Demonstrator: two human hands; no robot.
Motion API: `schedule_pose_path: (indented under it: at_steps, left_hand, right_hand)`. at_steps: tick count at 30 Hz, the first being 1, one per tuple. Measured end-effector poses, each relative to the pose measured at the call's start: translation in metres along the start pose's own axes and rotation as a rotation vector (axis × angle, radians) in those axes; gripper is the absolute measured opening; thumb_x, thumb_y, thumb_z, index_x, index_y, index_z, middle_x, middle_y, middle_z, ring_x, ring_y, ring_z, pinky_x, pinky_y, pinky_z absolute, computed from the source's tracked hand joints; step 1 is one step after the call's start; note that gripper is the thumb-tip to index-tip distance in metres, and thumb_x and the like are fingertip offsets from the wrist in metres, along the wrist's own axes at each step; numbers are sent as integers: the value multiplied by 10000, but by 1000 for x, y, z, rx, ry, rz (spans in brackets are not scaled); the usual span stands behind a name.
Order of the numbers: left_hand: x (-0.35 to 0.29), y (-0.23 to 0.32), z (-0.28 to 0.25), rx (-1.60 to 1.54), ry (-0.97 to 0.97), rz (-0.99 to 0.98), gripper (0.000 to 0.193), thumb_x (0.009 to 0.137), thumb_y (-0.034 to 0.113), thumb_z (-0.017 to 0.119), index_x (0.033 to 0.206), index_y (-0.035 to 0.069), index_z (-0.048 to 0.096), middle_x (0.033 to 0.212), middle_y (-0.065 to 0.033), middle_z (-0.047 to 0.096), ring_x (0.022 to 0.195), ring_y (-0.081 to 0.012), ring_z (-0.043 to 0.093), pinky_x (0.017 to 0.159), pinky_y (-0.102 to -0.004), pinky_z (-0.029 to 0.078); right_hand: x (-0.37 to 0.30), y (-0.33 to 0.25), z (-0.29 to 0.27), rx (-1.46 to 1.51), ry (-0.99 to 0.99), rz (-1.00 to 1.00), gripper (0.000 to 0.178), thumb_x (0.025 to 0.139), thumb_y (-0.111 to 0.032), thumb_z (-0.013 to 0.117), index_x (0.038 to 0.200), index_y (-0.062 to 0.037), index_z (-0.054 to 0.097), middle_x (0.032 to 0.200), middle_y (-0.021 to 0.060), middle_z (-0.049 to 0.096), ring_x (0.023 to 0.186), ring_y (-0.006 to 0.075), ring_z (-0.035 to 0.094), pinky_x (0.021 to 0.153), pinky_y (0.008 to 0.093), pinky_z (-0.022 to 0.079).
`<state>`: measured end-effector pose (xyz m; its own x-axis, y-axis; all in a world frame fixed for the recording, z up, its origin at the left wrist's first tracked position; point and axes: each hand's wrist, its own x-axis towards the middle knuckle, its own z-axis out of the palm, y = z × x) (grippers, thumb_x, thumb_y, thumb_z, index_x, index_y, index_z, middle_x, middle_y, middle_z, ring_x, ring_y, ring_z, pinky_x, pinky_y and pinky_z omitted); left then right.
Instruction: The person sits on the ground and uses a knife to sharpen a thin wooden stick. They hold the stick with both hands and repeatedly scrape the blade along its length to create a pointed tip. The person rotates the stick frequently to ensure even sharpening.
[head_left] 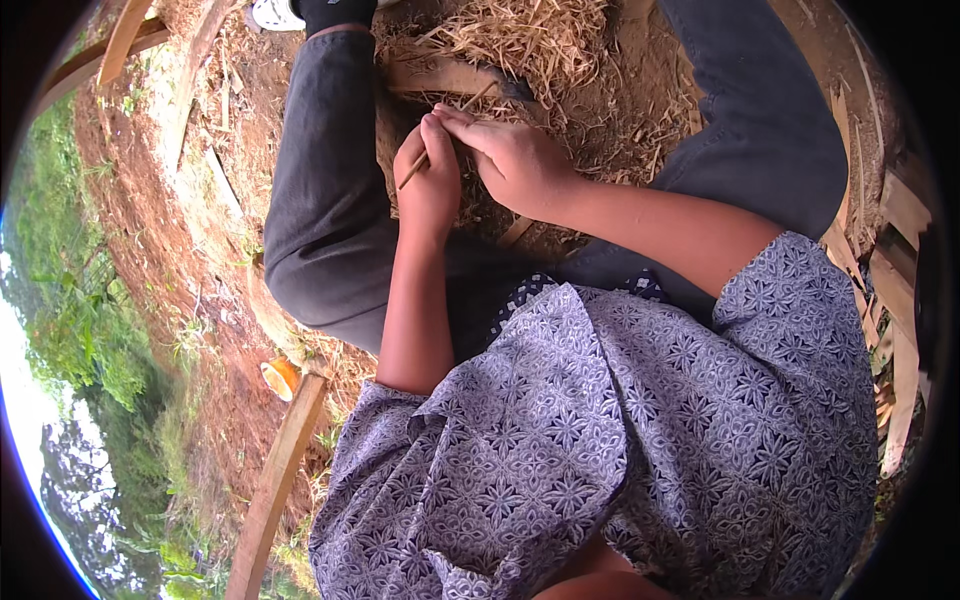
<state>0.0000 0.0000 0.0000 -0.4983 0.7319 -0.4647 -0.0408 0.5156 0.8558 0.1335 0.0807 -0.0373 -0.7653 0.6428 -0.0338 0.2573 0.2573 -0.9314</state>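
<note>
left hand (430,175) and right hand (518,160) hold a thin stick (482,95) between them, near a wooden board (435,75) and pale wood shavings (530,35).

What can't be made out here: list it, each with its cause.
All in the head view:
Middle of the thin stick: hidden by the left hand and right hand.
Rest of the white shoe: cut off by the top edge.
Kind of the orange-yellow thing: too small to tell.
</note>
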Motion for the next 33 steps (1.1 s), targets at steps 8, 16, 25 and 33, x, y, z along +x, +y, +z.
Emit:
schedule_pose_path:
  at_steps: [8,16,25,33]
  left_hand:
    - [-1,16,-10,93,42,23,457,1131,332,447,752,80,495,657,47,449,577,-44,374,517,-254,317]
    - [6,12,2,436,32,111,366,1081,261,498,851,-7,595,677,-217,548,586,-385,512,595,-448,438]
    - [2,24,-1,391,-27,6,361,1075,258,498,849,-2,608,696,-218,581,620,-404,561,607,-464,442]
    - [0,23,-4,488,-21,80,334,1058,261,515,869,7,624,733,-228,612,688,-445,595,634,-477,457]
  right_hand:
    - [32,55,-10,-72,133,102,287,980,-85,607,1237,-93,735,1260,118,721,1112,286,704,1001,381,544]
    - [36,40,-25,-40,91,110,282,958,-77,644,1222,-86,743,1061,96,695,956,241,688,850,357,546]
    - [37,54,-17,-102,80,-19,228,932,-99,674,1140,-86,766,1084,93,718,999,264,707,889,371,561]
    - [38,49,-14,-35,52,37,163,918,-108,709,1057,-47,768,1006,100,728,1007,266,709,898,372,557]
